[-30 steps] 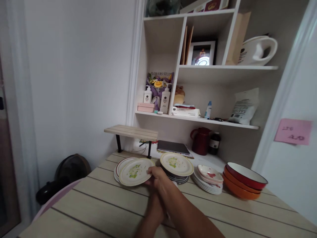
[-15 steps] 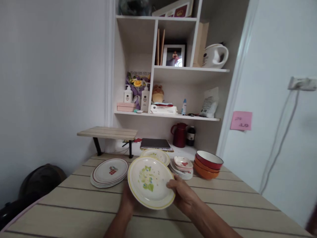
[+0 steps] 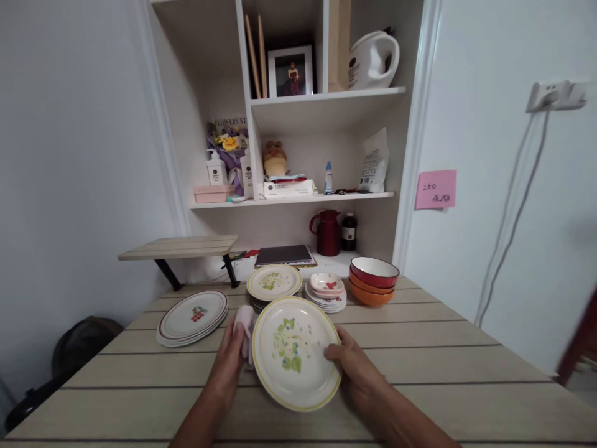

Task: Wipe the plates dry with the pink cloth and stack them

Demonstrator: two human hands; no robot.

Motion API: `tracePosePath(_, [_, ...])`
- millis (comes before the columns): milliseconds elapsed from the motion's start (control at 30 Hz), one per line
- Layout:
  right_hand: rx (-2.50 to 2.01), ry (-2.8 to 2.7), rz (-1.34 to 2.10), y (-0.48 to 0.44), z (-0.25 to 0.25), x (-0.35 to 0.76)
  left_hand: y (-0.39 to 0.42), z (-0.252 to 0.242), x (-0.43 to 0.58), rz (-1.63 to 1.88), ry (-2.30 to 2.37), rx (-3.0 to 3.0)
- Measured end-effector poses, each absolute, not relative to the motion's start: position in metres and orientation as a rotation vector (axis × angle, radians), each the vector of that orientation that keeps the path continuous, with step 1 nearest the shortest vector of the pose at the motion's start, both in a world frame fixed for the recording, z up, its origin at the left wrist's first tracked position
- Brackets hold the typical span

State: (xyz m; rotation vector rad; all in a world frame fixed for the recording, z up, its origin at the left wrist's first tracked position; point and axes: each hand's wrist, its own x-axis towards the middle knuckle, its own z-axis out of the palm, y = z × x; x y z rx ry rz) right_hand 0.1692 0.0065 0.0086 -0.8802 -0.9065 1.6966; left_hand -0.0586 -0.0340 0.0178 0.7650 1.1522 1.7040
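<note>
A cream plate with a yellow rim and green floral print (image 3: 297,353) is tilted up above the table, its face toward me. My right hand (image 3: 357,364) grips its right edge, thumb on the front. My left hand (image 3: 229,354) is closed on a pale pink cloth (image 3: 244,326) beside the plate's left edge. Just behind stands a stack topped by a similar yellow-rimmed plate (image 3: 274,282). To the left lies a stack of red-rimmed plates (image 3: 193,316). Small dishes (image 3: 327,284) sit on small white plates (image 3: 332,303) at the right.
Stacked red and orange bowls (image 3: 373,280) stand at the back right of the slatted table (image 3: 433,367). A raised wooden stand (image 3: 180,247) is at the back left. Behind are a dark red jug (image 3: 328,233), a dark bottle (image 3: 349,232) and white shelves (image 3: 326,99).
The pink cloth in my left hand has come into view at the plate's left side. The held plate has shifted slightly right and down. The camera view has tilted and turned.
</note>
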Motion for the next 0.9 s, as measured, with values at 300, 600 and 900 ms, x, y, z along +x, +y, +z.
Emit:
tracePosePath(300, [-0.735, -0.779, 1.890, -0.016, 0.016, 0.168, -0.046, 0.024, -0.044, 1.569, 1.079, 0.803])
tracePosePath(600, [-0.376, -0.562, 2.376, -0.025, 0.017, 0.156, -0.039, 0.019, -0.039, 1.697, 1.371, 1.016])
tracePosePath(900, [-0.443, -0.435, 2.308, -0.013, 0.002, 0.157, -0.045, 0.026, -0.069, 2.038, 2.138, 1.559])
